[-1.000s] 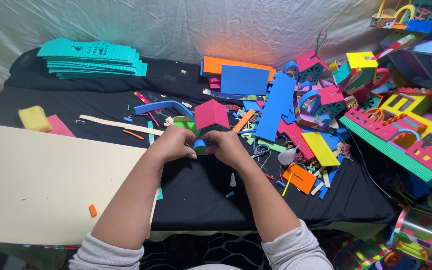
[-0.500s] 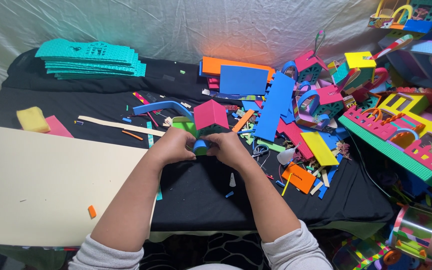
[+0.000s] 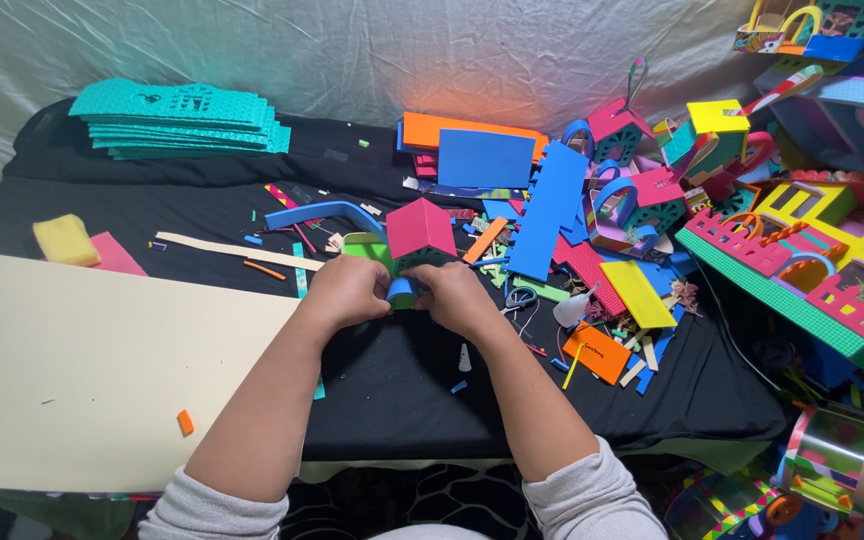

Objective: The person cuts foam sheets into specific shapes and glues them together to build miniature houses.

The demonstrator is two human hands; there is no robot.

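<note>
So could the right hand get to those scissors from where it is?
Probably yes: the scissors lie in the open on the black cloth just beside the right hand, with only small foam scraps around them, though that hand is busy with the little foam house.

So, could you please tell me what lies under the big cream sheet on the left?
The cream sheet rests on the black cloth, which shows along its upper and right edges. A teal strip runs under its edge. Whatever else lies beneath is covered.

Matt foam house [image 3: 419, 240] (soft-looking) on black cloth [image 3: 392, 390].
</note>
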